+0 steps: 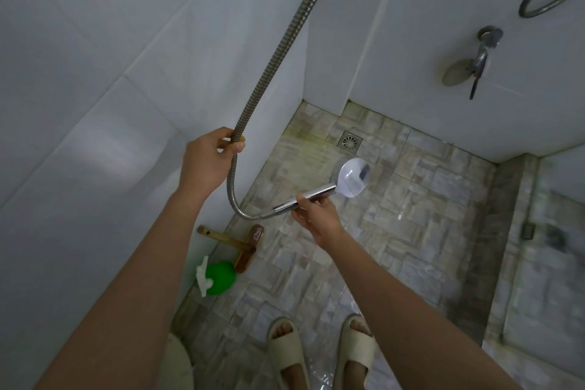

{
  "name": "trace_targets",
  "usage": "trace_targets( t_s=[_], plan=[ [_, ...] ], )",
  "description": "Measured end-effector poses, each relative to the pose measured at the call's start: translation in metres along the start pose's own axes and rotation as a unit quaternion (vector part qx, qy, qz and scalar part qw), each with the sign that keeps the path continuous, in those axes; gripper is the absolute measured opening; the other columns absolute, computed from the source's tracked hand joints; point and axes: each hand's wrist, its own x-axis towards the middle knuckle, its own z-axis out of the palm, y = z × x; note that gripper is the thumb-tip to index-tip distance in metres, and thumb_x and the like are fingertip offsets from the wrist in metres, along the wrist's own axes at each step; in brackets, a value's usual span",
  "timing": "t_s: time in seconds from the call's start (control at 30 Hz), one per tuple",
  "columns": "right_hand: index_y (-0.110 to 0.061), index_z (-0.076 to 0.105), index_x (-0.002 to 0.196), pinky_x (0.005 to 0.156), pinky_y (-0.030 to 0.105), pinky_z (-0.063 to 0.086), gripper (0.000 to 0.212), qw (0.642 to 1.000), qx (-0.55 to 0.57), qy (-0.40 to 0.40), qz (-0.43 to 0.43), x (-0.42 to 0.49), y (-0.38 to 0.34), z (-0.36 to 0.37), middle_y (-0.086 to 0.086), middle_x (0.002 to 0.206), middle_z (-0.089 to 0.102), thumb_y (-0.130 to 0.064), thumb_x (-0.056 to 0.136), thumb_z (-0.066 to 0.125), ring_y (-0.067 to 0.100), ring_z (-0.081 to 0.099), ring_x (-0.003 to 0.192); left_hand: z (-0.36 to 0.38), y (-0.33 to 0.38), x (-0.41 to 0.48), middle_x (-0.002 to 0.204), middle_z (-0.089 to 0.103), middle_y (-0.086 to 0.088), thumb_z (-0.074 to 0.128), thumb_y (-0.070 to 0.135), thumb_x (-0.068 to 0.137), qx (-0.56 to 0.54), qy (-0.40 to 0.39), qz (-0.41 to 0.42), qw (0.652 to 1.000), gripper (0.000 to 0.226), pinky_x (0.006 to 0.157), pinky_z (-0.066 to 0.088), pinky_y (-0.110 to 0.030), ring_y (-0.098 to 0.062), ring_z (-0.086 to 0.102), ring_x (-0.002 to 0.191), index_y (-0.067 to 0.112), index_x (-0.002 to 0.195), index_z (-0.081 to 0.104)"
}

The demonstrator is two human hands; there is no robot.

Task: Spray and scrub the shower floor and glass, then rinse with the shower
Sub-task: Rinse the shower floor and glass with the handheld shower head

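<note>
Here, in the head view, the left hand [205,158] has its fingers curled round the metal hose [278,51] close by the white wall [95,73], and the right hand [316,215] holds the chrome handle of the shower head [353,177] only by thumb and fingertips, out over the tiled floor [427,199] a little short of the drain [349,141]. That light hold looks the weak point: if water comes on hard the head could twist or slip and soak the person or the wall instead of the floor. The floor shines near the sandals [286,348], so footing may be slippery. The brush [245,247] and the green spray bottle [220,277] lie against the wall near the feet, where a step could catch them. No water shows at the head, and I cannot tell whether its round side turned up is the spray face or the back. The tap [481,57] is small and its setting unreadable; the glass [544,247] at right is blurred and cut by the edge, and the hose's upper end runs out of frame
</note>
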Motion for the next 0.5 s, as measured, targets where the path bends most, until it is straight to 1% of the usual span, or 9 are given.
trace_targets(
  t_s=[0.1, 0.2, 0.27, 0.37, 0.43, 0.5],
  plan=[
    [-0.005, 0.052, 0.110, 0.059, 0.023, 0.058, 0.022, 0.997, -0.071, -0.007, -0.021, 0.009, -0.022, -0.001, 0.013, 0.106, 0.059, -0.002, 0.091, 0.061, 0.017, 0.063, 0.078, 0.003, 0.001, -0.001, 0.085, 0.072, 0.009, 0.068, 0.030, 0.088, -0.003, 0.003, -0.003, 1.000, 0.011, 0.083, 0.059, -0.044, -0.016, 0.070, 0.085, 0.040, 0.085, 0.068],
    [-0.008, 0.053, 0.098, 0.064, 0.029, 0.058, 0.013, 0.982, -0.183, -0.028, -0.049, 0.018, -0.056, -0.001, 0.013, 0.107, 0.059, -0.007, 0.090, 0.063, 0.019, 0.063, 0.080, 0.003, -0.001, -0.002, 0.087, 0.073, 0.005, 0.068, 0.032, 0.088, -0.017, 0.000, -0.015, 1.000, 0.012, 0.083, 0.059, -0.046, -0.017, 0.071, 0.087, 0.042, 0.082, 0.068],
    [-0.009, 0.052, 0.101, 0.065, 0.031, 0.058, 0.015, 0.962, -0.261, -0.043, -0.072, 0.023, -0.084, 0.001, 0.011, 0.105, 0.058, -0.010, 0.091, 0.063, 0.019, 0.063, 0.082, 0.001, -0.002, -0.002, 0.089, 0.075, 0.002, 0.068, 0.032, 0.088, -0.041, -0.002, -0.024, 0.999, 0.013, 0.083, 0.060, -0.047, -0.019, 0.072, 0.089, 0.043, 0.081, 0.068],
    [-0.011, 0.050, 0.108, 0.067, 0.034, 0.057, 0.019, 0.926, -0.356, -0.074, -0.101, 0.028, -0.124, 0.009, 0.010, 0.107, 0.059, -0.011, 0.092, 0.060, 0.023, 0.062, 0.089, 0.002, 0.003, -0.003, 0.091, 0.075, -0.003, 0.067, 0.026, 0.091, -0.076, 0.002, -0.044, 0.996, 0.003, 0.081, 0.061, -0.046, -0.023, 0.072, 0.089, 0.029, 0.089, 0.069],
    [-0.011, 0.049, 0.108, 0.071, 0.038, 0.058, 0.019, 0.908, -0.395, -0.086, -0.112, 0.029, -0.146, 0.016, 0.010, 0.105, 0.061, -0.010, 0.092, 0.060, 0.024, 0.062, 0.090, 0.006, 0.008, -0.005, 0.093, 0.075, -0.006, 0.067, 0.023, 0.092, -0.096, 0.004, -0.058, 0.994, 0.004, 0.080, 0.061, -0.044, -0.025, 0.072, 0.091, 0.020, 0.093, 0.069],
    [-0.012, 0.049, 0.104, 0.077, 0.044, 0.058, 0.019, 0.884, -0.442, -0.084, -0.124, 0.031, -0.163, 0.023, 0.010, 0.102, 0.061, -0.010, 0.091, 0.062, 0.024, 0.063, 0.089, 0.012, 0.012, -0.009, 0.095, 0.074, -0.009, 0.067, 0.020, 0.091, -0.120, 0.004, -0.071, 0.990, 0.002, 0.077, 0.061, -0.040, -0.026, 0.072, 0.093, 0.020, 0.090, 0.068]
  ],
)
